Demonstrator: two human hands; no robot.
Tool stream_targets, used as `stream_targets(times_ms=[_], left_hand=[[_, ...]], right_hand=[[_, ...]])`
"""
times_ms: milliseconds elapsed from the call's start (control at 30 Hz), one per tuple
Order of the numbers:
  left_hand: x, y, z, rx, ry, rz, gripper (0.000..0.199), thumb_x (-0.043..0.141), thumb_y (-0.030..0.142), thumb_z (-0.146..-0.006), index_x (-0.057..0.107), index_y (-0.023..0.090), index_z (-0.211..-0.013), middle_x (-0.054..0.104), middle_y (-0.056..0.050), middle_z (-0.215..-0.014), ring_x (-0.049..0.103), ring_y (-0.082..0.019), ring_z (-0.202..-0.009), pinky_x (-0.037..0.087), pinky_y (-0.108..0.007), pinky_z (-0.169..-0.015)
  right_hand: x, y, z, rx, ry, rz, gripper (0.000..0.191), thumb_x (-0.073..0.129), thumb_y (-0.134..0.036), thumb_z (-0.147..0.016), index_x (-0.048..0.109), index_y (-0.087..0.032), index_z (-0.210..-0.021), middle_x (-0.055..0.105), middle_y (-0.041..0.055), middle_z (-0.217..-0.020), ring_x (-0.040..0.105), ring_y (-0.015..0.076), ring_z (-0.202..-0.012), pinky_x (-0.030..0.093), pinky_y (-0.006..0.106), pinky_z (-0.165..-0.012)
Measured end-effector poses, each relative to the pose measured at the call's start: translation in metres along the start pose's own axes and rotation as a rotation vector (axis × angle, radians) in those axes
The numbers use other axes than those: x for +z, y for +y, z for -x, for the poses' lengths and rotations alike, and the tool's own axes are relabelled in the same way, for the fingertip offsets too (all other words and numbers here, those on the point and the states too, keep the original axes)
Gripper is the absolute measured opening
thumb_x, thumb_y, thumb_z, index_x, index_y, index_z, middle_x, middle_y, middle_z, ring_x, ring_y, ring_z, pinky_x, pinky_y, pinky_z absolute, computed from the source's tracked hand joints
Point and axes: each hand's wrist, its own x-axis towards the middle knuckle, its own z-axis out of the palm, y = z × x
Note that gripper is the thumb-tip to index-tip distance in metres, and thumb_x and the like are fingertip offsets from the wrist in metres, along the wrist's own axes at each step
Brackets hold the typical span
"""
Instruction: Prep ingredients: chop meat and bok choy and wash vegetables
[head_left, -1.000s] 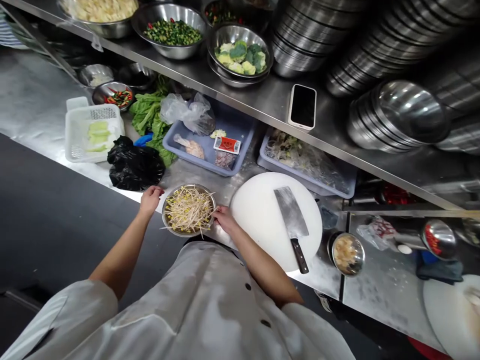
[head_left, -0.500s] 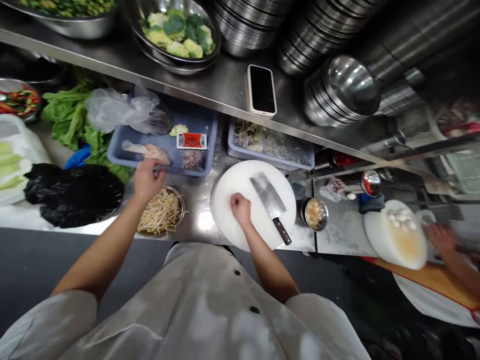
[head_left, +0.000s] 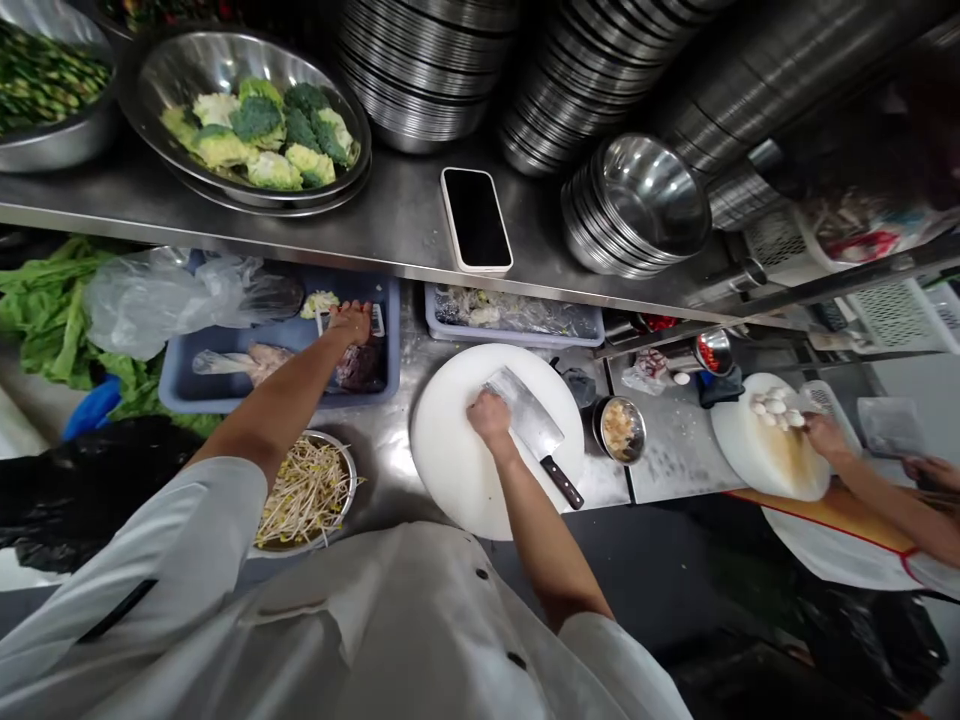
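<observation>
My left hand (head_left: 351,324) is over the blue tray (head_left: 391,345), its fingers bent over a small flat packet (head_left: 379,321) whose white ends show on both sides. In the tray beside it lie a dark bagged lump (head_left: 358,368), a bagged pale piece (head_left: 259,362) and a bit of cauliflower (head_left: 320,303). My right hand (head_left: 489,414) is closed in a fist on the round white cutting board (head_left: 457,480); the inside of the fist is hidden. Close to it, a cleaver (head_left: 525,412) lies flat on the board, handle toward me.
A bowl of bean sprouts (head_left: 306,492) stands left of the board, a small bowl (head_left: 621,430) right of it. Above runs a steel shelf (head_left: 397,225) with a phone (head_left: 477,220), a broccoli bowl (head_left: 262,135) and stacked bowls (head_left: 637,205). At right another person's hand (head_left: 825,437) works at a board.
My left hand has moved right across the tray, from near the bagged pale piece onto the packet. My right fist has shifted slightly toward the cleaver blade. The camera view has shifted.
</observation>
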Motion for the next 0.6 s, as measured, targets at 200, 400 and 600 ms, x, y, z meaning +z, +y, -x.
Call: stream_targets(times_ms=[200,400,600], left_hand=[[-0.011,-0.011,0.006,-0.021,0.132,0.123,0.084,0.078,0.041,-0.077,0.053,0.004,-0.148,0.058,-0.031,-0.145,0.053,-0.045,-0.137,0.035,-0.062,-0.117],[-0.049,-0.045,0.062,-0.010,0.452,0.367,0.095,0.082,0.032,-0.071,0.043,0.005,-0.153,0.061,-0.018,-0.145,0.058,-0.034,-0.131,0.045,-0.046,-0.117],[-0.036,-0.025,0.188,0.093,0.388,0.168,0.103,0.080,0.022,-0.063,0.039,0.015,-0.156,0.057,-0.016,-0.141,0.056,-0.039,-0.132,0.048,-0.053,-0.114]], right_hand=[[-0.039,0.003,-0.040,-0.139,0.065,-0.296,0.023,0.059,-0.012,-0.086,0.077,-0.011,-0.102,0.079,0.0158,-0.103,0.076,0.0235,-0.095,0.057,0.028,-0.084],[-0.121,0.074,-0.085,-0.071,0.448,-0.455,0.050,0.050,-0.001,-0.083,0.068,-0.007,-0.130,0.075,0.0184,-0.123,0.073,0.0233,-0.104,0.054,0.032,-0.096],[-0.043,0.157,0.031,-0.059,0.131,0.016,0.027,0.049,-0.023,-0.105,0.072,-0.014,-0.116,0.075,0.0167,-0.112,0.071,0.0279,-0.107,0.050,0.033,-0.093]])
